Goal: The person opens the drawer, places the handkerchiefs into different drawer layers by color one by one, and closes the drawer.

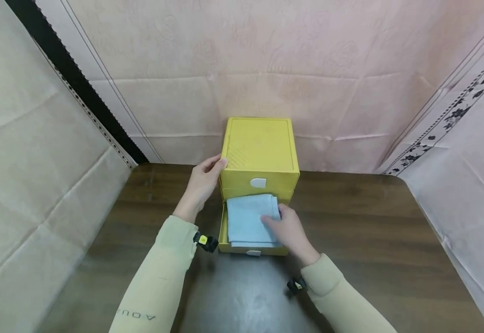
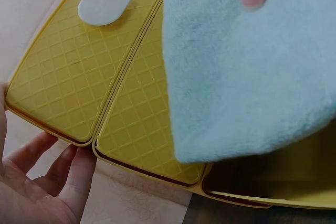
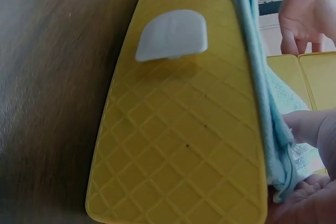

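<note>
A yellow drawer box point(image 1: 263, 143) stands against the back cloth, its lowest drawer point(image 1: 224, 231) pulled out toward me. Over that drawer lies a folded light blue towel point(image 1: 248, 219), which overhangs part of the opening in the left wrist view. My right hand point(image 1: 288, 229) pinches the towel's right edge, thumb on top and fingers underneath. Against the box's left side, near its upper front corner, my left hand point(image 1: 204, 182) rests with its fingertips. Those fingers point(image 2: 79, 179) touch the side wall around the seam between the upper drawers.
White tabs sit on the drawer fronts, one on the top drawer point(image 2: 104, 4) and one on the pulled-out drawer point(image 3: 174, 34). The box stands on a dark wooden table point(image 1: 367, 222). Pale cloth point(image 1: 267, 55) hangs behind and at both sides.
</note>
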Tool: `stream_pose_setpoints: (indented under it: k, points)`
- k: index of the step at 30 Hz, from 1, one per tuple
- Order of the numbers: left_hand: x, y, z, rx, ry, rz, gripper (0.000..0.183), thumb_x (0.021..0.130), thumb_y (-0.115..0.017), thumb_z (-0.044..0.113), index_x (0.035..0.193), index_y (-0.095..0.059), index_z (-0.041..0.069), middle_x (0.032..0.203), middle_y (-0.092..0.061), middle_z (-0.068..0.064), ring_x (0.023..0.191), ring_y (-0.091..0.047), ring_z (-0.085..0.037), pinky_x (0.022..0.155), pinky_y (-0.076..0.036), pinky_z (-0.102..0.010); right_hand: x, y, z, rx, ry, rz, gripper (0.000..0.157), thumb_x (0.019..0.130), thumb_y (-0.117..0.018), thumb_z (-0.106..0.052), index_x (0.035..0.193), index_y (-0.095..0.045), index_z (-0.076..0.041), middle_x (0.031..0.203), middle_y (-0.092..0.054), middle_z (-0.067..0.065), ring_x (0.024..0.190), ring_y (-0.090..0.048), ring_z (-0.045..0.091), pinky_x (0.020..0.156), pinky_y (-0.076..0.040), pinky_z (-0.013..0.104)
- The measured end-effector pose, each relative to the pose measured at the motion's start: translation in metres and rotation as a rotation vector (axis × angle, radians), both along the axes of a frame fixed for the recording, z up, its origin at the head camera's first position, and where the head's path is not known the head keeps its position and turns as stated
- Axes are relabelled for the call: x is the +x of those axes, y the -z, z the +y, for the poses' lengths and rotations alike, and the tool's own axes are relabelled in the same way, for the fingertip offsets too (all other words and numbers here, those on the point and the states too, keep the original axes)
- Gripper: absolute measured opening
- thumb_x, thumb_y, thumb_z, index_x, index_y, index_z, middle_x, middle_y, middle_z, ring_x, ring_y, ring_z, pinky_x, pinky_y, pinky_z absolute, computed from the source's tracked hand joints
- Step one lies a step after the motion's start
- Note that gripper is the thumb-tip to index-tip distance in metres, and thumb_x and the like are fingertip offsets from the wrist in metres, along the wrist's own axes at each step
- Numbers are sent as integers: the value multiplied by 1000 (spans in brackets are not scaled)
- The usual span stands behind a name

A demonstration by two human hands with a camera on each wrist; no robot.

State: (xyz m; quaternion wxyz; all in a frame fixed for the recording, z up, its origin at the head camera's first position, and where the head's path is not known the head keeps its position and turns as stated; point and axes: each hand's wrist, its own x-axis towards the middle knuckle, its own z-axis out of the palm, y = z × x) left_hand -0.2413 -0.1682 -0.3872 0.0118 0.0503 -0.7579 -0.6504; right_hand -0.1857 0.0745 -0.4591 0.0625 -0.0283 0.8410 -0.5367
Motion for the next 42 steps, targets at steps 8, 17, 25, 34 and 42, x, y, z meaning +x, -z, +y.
stream_pose_setpoints:
  k: [8,17,25,34,42]
  points:
    - [-2,-2,1,12,-6,15,54,86,-63,60,133,-59,32,125,-57,6,113,-54,-15,96,-47,-41,-9,2,-6,158,11,58,23,89,-71,-25,94,-62,-5,81,-58,7,69,-51,21,60,-46,32]
    - [0,0,1,24,-1,0,56,87,-63,58,134,-58,30,129,-56,3,115,-54,-18,98,-45,-47,-17,14,-13,315,-11,59,22,86,-74,-23,88,-62,-4,73,-58,5,64,-51,20,55,-43,32]
    - [-2,2,1,21,0,-2,56,86,-63,60,134,-57,32,129,-56,4,113,-54,-18,97,-46,-47,-10,6,-10,335,7,122,29,91,-68,-34,96,-63,-6,78,-61,3,66,-54,19,57,-45,33]
    - [-1,1,1,25,5,0,55,88,-62,57,135,-57,29,128,-57,2,112,-55,-20,94,-48,-43,-10,-1,-9,409,18,166,26,95,-64,-25,74,-63,-10,59,-52,0,52,-48,17,48,-40,31]
    - [1,0,2,14,-6,-7,57,88,-62,58,136,-56,30,132,-55,2,114,-54,-19,97,-46,-46,-15,6,-19,669,-23,235,32,93,-66,-19,64,-60,-8,56,-53,3,53,-55,22,47,-45,39]
